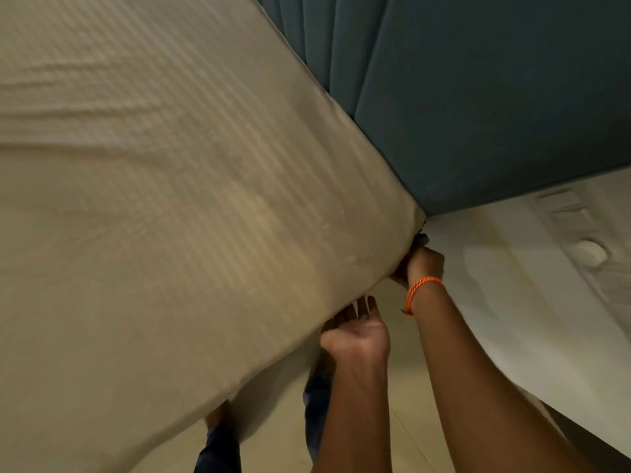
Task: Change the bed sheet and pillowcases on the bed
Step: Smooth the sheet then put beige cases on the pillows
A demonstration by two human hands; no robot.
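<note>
Two hands: both work at one corner of the bed, low on its side, presumably to pull the covering snug over that corner.
Left hand (356, 336): nearer the camera, fingers curled tight on the hem of the beige, faintly striped cotton bed sheet (164, 206), pinching it under the mattress edge.
Right hand (421, 264): further along at the very corner, an orange cord bracelet (421, 291) on its wrist; its fingers are hidden behind the cloth, so whether they grip the sheet I cannot tell.
Sheet: spread over the mattress top, some ripples far left, so it likely needs tightening.
Padded blue-grey fabric headboard (478, 97): stands against the mattress end, which leaves little room at the corner.
Pale wall (512, 302): beyond, bearing a white switch plate (580, 240).
Pillowcases: none in view.
</note>
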